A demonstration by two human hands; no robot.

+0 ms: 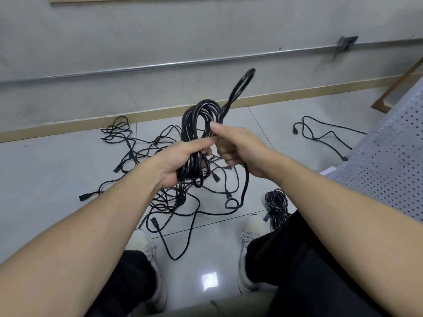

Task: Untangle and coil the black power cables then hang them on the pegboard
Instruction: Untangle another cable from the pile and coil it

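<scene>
- My left hand [183,161] gripped the coil [199,138] of black cable around its middle, fingers curled round the bundled loops, held up in front of me above the floor
- My right hand [238,147] pinched the free tail [238,88] of that same cable beside the coil, thumb on top; the tail stood up as a blurred loop toward the far wall, and another length hung down from this hand to the tiles
- I judged the step to be the finishing wrap: winding the tail around the coil's waist to bind it
- Below my hands lay the tangle [160,170] of uncoiled cables, with one loose cable [320,133] apart at far right
- A finished coil [277,204] sat near my right shoe
- The pegboard [389,170] lay at right
- Next called for keeping the left grip firm while the right carried the tail round and tucked it
</scene>
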